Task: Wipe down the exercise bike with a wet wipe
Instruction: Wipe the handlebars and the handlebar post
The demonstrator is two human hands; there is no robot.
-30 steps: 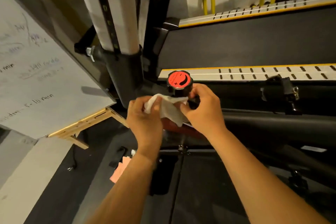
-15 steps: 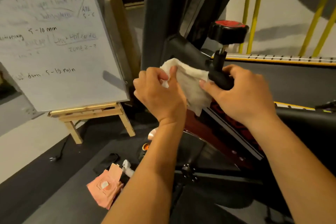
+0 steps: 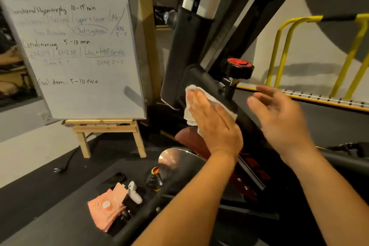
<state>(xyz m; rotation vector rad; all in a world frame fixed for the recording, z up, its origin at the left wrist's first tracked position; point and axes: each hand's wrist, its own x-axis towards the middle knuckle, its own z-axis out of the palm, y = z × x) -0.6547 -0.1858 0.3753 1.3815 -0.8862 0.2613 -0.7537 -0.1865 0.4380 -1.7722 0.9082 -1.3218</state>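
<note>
While flat, wipe [image 3: 188, 115] beneath left grip [image 3: 213, 124].

whiteboard [image 3: 79, 46] on wooden easel [image 3: 107, 126], dark floor [image 3: 40, 195], pale wall [image 3: 279, 56], yellow railings [image 3: 289, 46]

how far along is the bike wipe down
Done: no surface shows clearly as already wiped. In hand: the left hand presses the wet wipe flat on the black frame tube beside the red-topped knob; the right hand is open, touching nothing. Left: probably the flywheel and lower frame.
</note>
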